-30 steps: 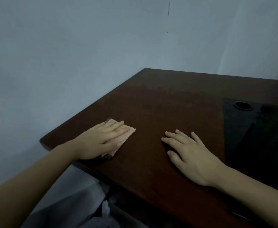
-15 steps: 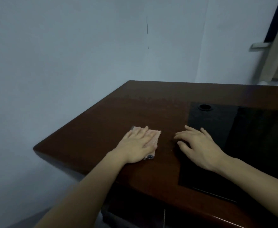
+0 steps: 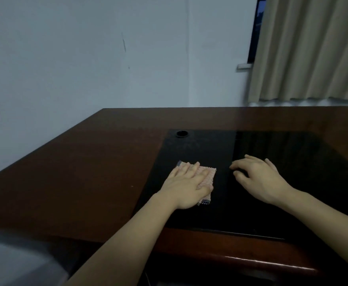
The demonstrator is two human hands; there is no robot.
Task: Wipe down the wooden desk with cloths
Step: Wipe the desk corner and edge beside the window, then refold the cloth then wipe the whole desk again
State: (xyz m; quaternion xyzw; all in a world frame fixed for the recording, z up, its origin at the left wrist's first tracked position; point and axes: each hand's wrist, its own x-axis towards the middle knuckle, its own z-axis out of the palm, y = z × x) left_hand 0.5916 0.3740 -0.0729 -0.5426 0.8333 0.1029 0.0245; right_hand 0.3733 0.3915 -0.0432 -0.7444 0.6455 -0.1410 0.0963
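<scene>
On the dark panel (image 3: 261, 203) set into the wooden desk (image 3: 76, 172), near its left edge, a folded cloth (image 3: 207, 177) lies flat, its long side running from the person towards the wall; it is pale pink and bumpy, with a dark checked edge nearest the person; the left hand (image 3: 186, 186) presses it with flat fingers; the right hand (image 3: 257, 176) rests just beside, fingers loosely bent, holding nothing.

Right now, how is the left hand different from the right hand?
The left hand presses flat on a pink cloth; the right hand has no cloth under it. Left fingers lie straight; right fingers look slightly bent. Both rest on the desk's black panel.
</scene>
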